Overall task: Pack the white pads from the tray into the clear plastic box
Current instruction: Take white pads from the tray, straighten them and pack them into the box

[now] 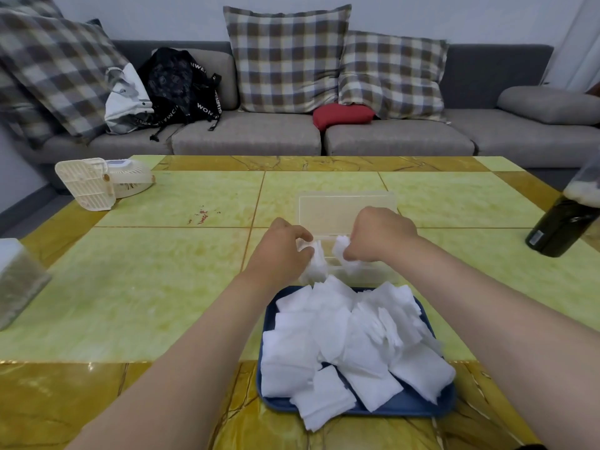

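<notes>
Just past the tray at the surface's near edge, both hands are working over the clear plastic box. The left hand grip is holding a wad of white pads; the right hand grip is pinching another. Loading step, likely early, with most pads heaped in the tray. Next: seating both wads flat inside, then letting go.

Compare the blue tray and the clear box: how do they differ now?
The blue tray is opaque, shallow and lidless; the clear box is see-through, with its lid standing open. The tray is heaped with white pads; the box shows only the few that the left hand and right hand grip at it. The tray lies nearest the person, the box just beyond it. Both are rectangular and rest on the table.
</notes>
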